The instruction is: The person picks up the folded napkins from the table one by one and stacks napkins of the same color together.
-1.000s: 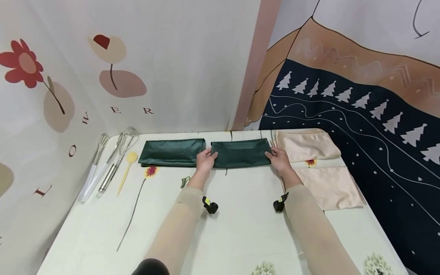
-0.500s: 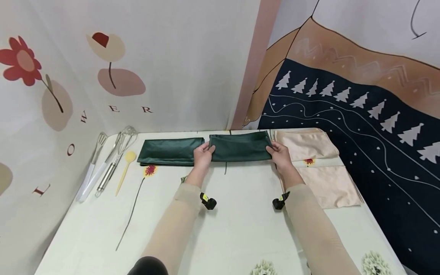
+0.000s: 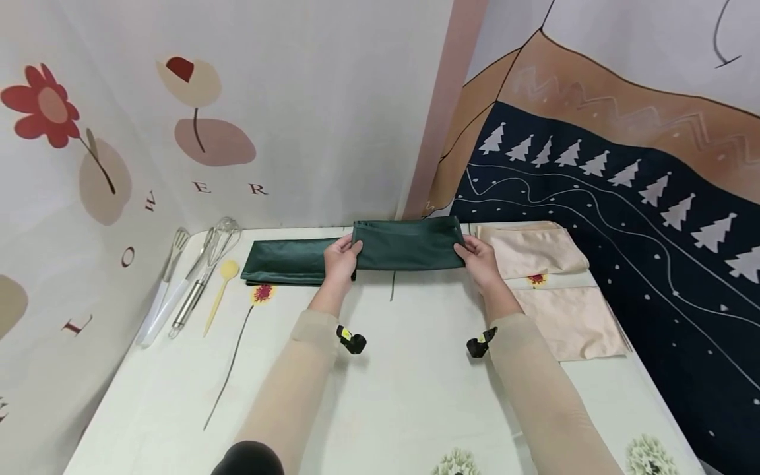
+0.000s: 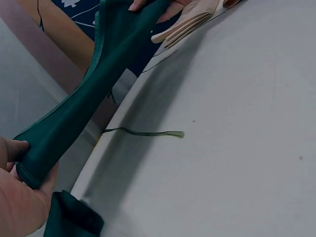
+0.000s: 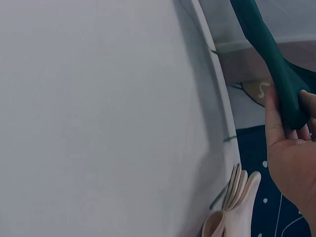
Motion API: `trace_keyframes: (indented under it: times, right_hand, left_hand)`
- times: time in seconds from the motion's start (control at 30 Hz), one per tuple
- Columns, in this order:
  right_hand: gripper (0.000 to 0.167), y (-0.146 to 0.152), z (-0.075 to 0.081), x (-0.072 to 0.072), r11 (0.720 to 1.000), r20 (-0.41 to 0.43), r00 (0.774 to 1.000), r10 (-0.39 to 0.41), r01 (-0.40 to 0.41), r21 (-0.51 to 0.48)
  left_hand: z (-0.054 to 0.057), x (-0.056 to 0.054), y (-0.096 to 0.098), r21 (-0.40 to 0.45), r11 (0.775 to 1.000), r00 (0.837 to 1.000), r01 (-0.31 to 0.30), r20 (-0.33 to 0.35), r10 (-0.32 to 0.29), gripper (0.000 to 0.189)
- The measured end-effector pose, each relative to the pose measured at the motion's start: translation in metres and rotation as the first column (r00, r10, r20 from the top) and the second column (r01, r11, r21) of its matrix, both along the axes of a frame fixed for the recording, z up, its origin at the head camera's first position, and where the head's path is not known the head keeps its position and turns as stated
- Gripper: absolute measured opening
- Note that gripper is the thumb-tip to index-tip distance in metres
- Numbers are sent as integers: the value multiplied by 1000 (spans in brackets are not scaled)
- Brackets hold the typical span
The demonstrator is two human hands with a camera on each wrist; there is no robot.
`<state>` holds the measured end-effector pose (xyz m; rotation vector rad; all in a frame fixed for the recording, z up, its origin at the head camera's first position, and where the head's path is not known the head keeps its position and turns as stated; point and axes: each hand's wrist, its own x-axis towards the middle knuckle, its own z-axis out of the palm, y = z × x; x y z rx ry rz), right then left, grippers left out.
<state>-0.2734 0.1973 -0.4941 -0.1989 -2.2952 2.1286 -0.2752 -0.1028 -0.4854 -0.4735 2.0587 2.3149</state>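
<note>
A folded dark green satin cloth [image 3: 410, 245] is stretched between both hands, raised off the table near its back edge. My left hand [image 3: 341, 262] pinches its left end, thumb on the near face; the left wrist view shows that end between thumb and fingers [image 4: 17, 148]. At the other end my right hand [image 3: 481, 262] pinches the cloth, its fingers behind in the right wrist view. A second folded green cloth [image 3: 285, 261] lies on the table just left of the held one, partly behind the left hand.
Two folded pale pink cloths, a back one [image 3: 528, 251] and a front one [image 3: 567, 323], lie at the right. At the left are a yellow spoon [image 3: 224, 290], a whisk [image 3: 202, 284] and white-handled utensils [image 3: 160, 297]. Printed curtains rise behind the table [image 3: 415, 382].
The held green cloth has risen from near the table and moved slightly left, with both hands still pinching its ends. The other cloths have stayed in place.
</note>
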Motion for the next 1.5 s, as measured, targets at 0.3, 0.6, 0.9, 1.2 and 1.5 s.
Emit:
trace_keyframes:
  times: [0.3,0.6,0.9,1.2,1.5]
  right_hand:
    - [36,-23,2,-6,997,-64,998,21,-26,-74]
    - [35,-47,4,-8,993,-38,998,41,-45,-110]
    - [34,-67,3,-10,989,-9,997,75,-75,-131]
    - [37,-83,-2,-14,985,32,995,96,-91,-144]
    - [36,-99,-4,-14,988,47,992,117,-111,-109]
  left_hand:
    - [8,1,-23,-29,1000,1000,-6,-13,6,43]
    - [11,1,-45,-52,998,1000,-26,6,26,45]
    - [13,-1,-64,-43,996,997,-72,-12,72,43]
    - [16,-1,-80,-70,993,995,-96,-10,96,45]
    - [16,1,-98,-95,988,993,-119,11,121,44]
